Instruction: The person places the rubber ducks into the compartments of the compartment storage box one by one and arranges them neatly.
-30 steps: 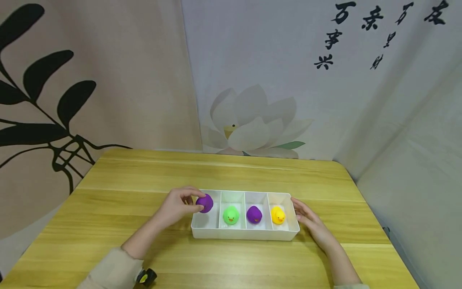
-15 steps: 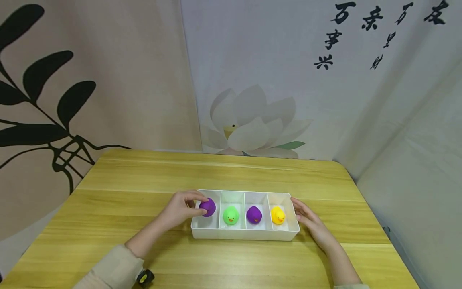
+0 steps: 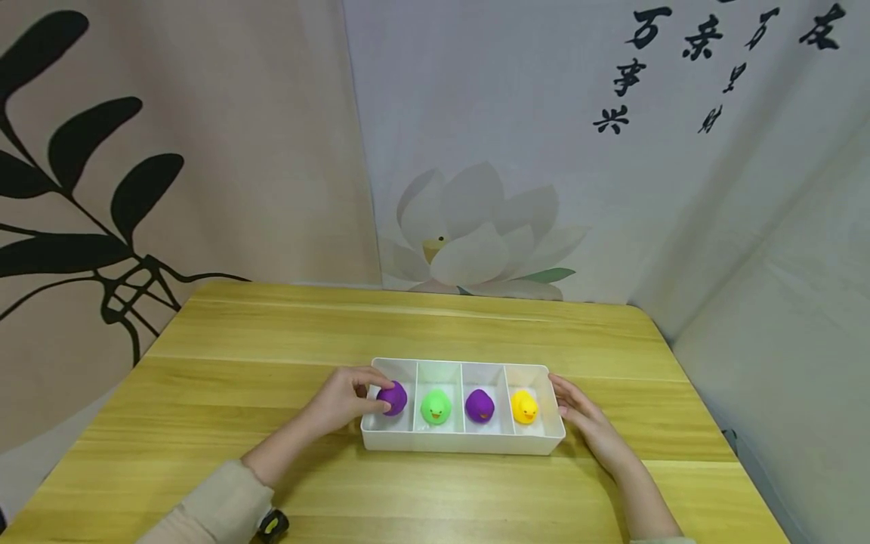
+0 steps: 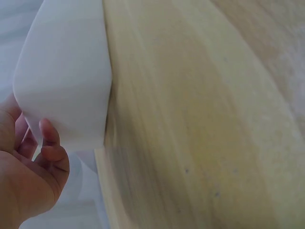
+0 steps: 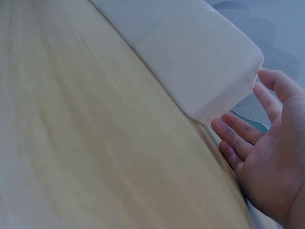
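A white tray (image 3: 462, 441) with a row of compartments lies on the table. My left hand (image 3: 343, 399) pinches a purple toy duck (image 3: 394, 399) between thumb and fingers, inside the leftmost compartment. In the left wrist view that hand (image 4: 35, 167) reaches over the tray's end wall, which hides the duck. A green toy duck (image 3: 436, 406), a second purple one (image 3: 479, 406) and a yellow toy duck (image 3: 525, 406) each sit in a compartment of their own. My right hand (image 3: 590, 419) rests at the tray's right end, its fingers extended along the wall (image 5: 219, 95).
The wooden table (image 3: 326, 325) stretches around the tray on all sides. Behind it hangs a pale cloth backdrop (image 3: 503, 98) with a printed lotus and characters. A dark plant print (image 3: 95, 136) decorates the left side.
My left hand has moved slightly right and down, lowering the purple duck deeper into the leftmost compartment. The right hand and the tray have stayed put.
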Action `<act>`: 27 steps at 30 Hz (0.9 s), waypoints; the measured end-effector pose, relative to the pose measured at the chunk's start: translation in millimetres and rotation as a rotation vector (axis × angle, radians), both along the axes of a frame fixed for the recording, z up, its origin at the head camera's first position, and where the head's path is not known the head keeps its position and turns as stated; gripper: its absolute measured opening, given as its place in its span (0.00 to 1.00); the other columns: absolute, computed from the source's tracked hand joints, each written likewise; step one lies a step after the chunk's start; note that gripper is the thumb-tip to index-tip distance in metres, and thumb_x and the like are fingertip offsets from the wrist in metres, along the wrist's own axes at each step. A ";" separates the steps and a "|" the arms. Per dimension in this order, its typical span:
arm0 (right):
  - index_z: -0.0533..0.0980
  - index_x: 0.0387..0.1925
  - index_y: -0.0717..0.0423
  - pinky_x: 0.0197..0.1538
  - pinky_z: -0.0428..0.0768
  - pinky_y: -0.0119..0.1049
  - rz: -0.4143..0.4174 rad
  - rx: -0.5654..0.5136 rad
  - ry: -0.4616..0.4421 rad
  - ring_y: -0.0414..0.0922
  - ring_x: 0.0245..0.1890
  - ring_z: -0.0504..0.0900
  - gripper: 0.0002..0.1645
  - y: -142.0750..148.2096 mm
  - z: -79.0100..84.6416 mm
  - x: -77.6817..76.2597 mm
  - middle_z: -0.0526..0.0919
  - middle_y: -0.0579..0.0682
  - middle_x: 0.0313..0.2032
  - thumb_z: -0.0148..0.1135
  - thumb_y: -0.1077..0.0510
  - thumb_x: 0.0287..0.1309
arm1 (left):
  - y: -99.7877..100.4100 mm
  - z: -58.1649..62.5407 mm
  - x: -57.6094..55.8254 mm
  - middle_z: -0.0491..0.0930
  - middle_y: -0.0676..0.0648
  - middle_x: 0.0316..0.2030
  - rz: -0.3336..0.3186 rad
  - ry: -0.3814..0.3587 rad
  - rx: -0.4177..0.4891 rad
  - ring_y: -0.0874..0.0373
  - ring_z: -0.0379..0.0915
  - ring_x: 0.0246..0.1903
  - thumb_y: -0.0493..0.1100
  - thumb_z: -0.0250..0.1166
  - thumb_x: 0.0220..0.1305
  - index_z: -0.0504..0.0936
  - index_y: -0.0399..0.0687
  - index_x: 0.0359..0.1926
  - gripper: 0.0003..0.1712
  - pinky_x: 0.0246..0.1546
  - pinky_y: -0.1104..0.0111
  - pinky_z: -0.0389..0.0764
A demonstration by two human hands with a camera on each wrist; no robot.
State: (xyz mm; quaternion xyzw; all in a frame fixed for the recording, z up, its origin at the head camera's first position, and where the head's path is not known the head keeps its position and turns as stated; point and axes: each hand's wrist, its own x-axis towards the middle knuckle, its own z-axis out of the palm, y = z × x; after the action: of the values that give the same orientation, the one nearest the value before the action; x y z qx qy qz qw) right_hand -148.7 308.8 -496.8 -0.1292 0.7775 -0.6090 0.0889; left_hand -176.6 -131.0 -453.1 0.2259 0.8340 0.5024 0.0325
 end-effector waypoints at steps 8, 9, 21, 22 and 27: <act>0.57 0.72 0.53 0.58 0.64 0.30 0.003 -0.012 0.001 0.37 0.61 0.66 0.30 0.0 -0.8 1.0 0.61 0.60 0.68 0.48 0.58 0.71 | 1.2 -2.4 -1.4 0.83 0.49 0.38 -0.016 0.023 -0.027 0.55 0.73 0.32 0.36 0.75 0.48 0.87 0.40 0.38 0.13 0.30 0.70 0.74; 0.57 0.72 0.53 0.58 0.64 0.30 0.004 -0.015 0.002 0.37 0.61 0.66 0.30 -0.1 -0.7 1.1 0.60 0.60 0.68 0.48 0.58 0.71 | 1.7 -2.0 -1.5 0.83 0.49 0.38 -0.018 0.030 -0.037 0.55 0.73 0.32 0.35 0.75 0.48 0.87 0.40 0.38 0.13 0.30 0.70 0.74; 0.57 0.72 0.53 0.57 0.65 0.29 0.013 -0.024 0.015 0.37 0.61 0.66 0.30 0.1 -1.3 0.7 0.61 0.60 0.68 0.48 0.58 0.71 | 6.9 0.3 -5.5 0.84 0.50 0.37 -0.025 0.060 -0.157 0.56 0.73 0.34 0.35 0.76 0.47 0.88 0.43 0.36 0.12 0.32 0.68 0.74; 0.57 0.72 0.53 0.57 0.65 0.29 0.013 -0.024 0.015 0.36 0.61 0.66 0.30 0.1 -1.4 0.7 0.61 0.61 0.68 0.48 0.58 0.71 | 7.3 1.1 -5.3 0.84 0.50 0.37 -0.021 0.057 -0.168 0.56 0.74 0.35 0.36 0.76 0.46 0.88 0.43 0.36 0.12 0.33 0.67 0.74; 0.56 0.72 0.53 0.58 0.64 0.30 0.008 -0.011 0.006 0.36 0.61 0.66 0.30 -0.2 -0.7 0.5 0.61 0.60 0.67 0.48 0.58 0.71 | 9.8 7.1 -3.3 0.84 0.51 0.36 -0.002 0.051 -0.223 0.52 0.76 0.41 0.35 0.76 0.45 0.88 0.44 0.34 0.11 0.44 0.57 0.75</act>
State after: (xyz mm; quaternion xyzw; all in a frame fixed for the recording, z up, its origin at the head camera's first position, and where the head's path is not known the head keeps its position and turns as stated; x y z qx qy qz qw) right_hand -148.2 308.6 -497.5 -0.1345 0.7738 -0.6127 0.0881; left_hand -179.8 -121.2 -446.0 0.2345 0.8849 0.4007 0.0368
